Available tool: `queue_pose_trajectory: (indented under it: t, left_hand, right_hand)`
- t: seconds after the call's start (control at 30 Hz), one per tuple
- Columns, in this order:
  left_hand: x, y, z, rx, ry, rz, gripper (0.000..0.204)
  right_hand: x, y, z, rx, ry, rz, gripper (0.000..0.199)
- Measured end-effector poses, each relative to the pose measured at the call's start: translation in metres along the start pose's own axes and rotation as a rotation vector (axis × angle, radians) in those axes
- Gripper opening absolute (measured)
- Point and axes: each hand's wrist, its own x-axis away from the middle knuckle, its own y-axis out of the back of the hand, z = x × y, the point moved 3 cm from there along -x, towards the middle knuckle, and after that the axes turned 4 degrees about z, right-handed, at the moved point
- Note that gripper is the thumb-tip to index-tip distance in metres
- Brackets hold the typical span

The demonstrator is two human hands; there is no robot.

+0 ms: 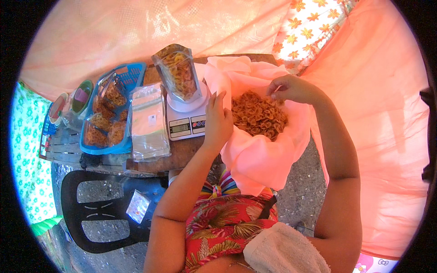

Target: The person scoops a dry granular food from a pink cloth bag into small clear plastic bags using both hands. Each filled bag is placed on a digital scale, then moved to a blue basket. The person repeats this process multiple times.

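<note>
A pink cloth (268,157) lines a container heaped with brown crispy chips (258,113). Over the heap's far right side, my right hand (291,88) has its fingertips pinched together; whatever is between them is too small to make out. My left hand (219,119) rests with fingers extended along the cloth's left edge, beside a white digital kitchen scale (185,125). On the scale's round platform stands a clear-fronted pouch (177,73) partly filled with chips. It leans slightly, and my left fingers are close to its lower right side but appear apart from it.
Left of the scale lies a stack of flat clear pouches (149,120). Beyond it, a blue plastic basket (132,75) holds several bagged chips. Plastic tubs (82,96) stand at the table's far left. A black chair (73,204) bearing a small packet (138,206) stands below.
</note>
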Motion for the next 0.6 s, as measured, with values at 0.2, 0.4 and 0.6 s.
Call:
queue_pose_trajectory:
  t: [0.2, 0.4, 0.6]
  left_hand:
    - [-0.002, 0.001, -0.001, 0.026, 0.038, 0.022, 0.05]
    - [-0.001, 0.001, -0.002, 0.064, 0.096, 0.053, 0.052]
    - [-0.002, -0.002, 0.002, -0.001, -0.03, -0.016, 0.047]
  right_hand:
    - [0.001, -0.005, -0.005, 0.041, 0.01, -0.044, 0.016]
    - [-0.028, -0.035, -0.029, 0.168, -0.099, -0.184, 0.015]
    - [-0.037, -0.07, 0.006, -0.101, -0.062, -0.472, 0.016]
